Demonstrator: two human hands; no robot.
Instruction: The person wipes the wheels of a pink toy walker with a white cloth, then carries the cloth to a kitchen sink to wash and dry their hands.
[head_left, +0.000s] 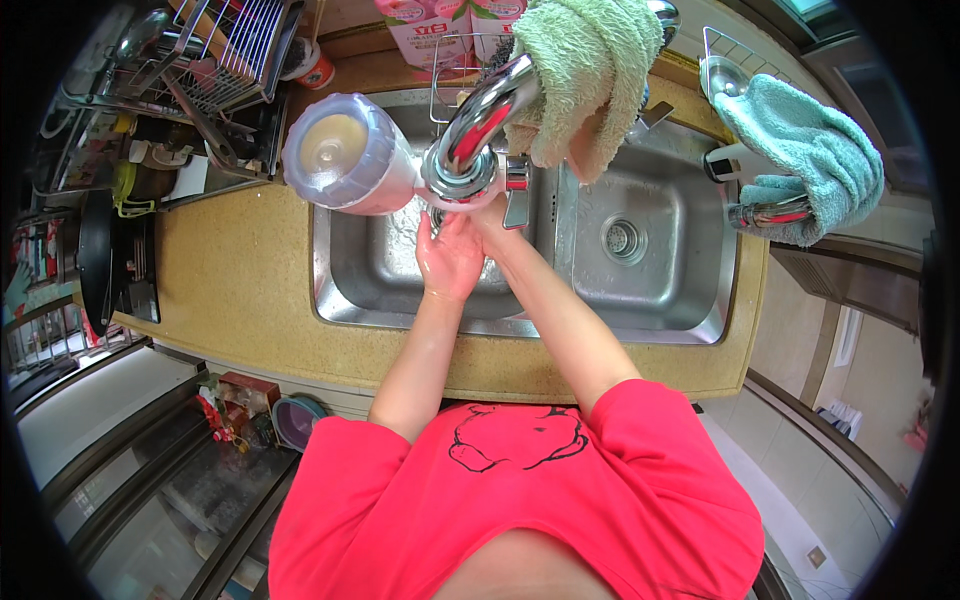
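My left hand (454, 259) is palm up over the left basin of the stainless steel double sink (360, 309). Its palm and wrist look wet, and the thumb stands apart from the fingers. My right hand (491, 221) reaches in from the right, close against it; its fingers are hidden under the faucet attachment. Above both hands is a chrome faucet (480, 112), fitted with a water filter (349, 154) that has a translucent cap and a small lever (517, 206). I cannot tell whether water is running.
A green towel (585, 75) drapes over the faucet's rear, and a teal towel (814, 150) hangs at the right. The right basin has a drain strainer (623, 238). Wire dish racks (232, 67) stand on the left, with pink Liby detergent packs (431, 37) behind the sink.
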